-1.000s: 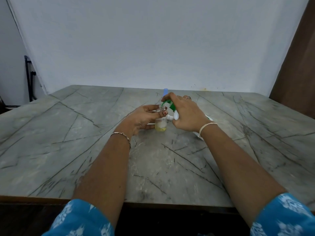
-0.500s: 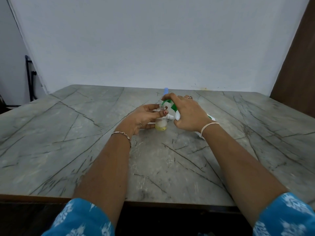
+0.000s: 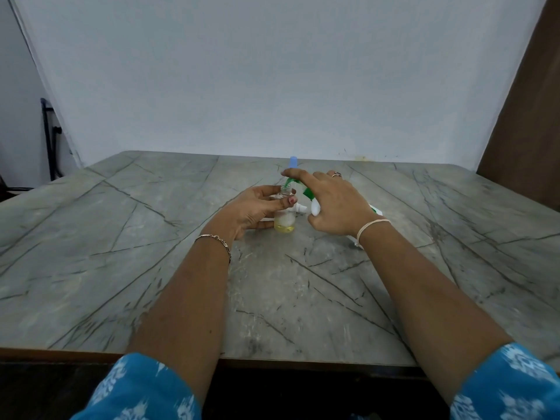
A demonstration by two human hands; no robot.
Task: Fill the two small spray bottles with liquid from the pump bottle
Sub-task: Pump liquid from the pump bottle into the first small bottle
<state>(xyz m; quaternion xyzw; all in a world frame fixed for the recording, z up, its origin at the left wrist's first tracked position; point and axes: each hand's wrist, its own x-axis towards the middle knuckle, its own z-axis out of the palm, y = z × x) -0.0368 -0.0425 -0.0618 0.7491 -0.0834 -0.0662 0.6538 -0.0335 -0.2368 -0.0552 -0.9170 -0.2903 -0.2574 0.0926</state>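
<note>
While the left hand (image 3: 257,207) curls around a small clear spray bottle (image 3: 285,221), gripping its upper part between thumb and fingers, the bottle stands upright on the grey veined tabletop (image 3: 151,237) near the middle of the scene. A shallow layer of yellowish liquid sits at the bottom of this bottle, with paler froth above it, and its neck is uncapped.

To the right, the right hand (image 3: 333,204) grasps the white pump bottle (image 3: 315,209), which is tilted so that its green pump head (image 3: 295,184) leans left over the mouth of the small bottle. The index finger lies along the top of the green pump head; whether it is pressing down cannot be told. Most of the pump bottle's body is hidden under the palm, and a white and green edge of it shows at the far right of the hand, beside the wrist.

Just behind the two hands, farther away, a pale blue cap (image 3: 293,162) rises above the fingers; what it belongs to is hidden. Between the hands, low by the clear bottle, a small white part (image 3: 301,208) lies on the tabletop.

A thin chain bracelet (image 3: 213,239) circles the left wrist, a pale thread band (image 3: 371,227) the right wrist, and a ring (image 3: 336,174) sits on a finger of the right hand. Blue patterned sleeves (image 3: 136,389) show at the near edge.
</note>
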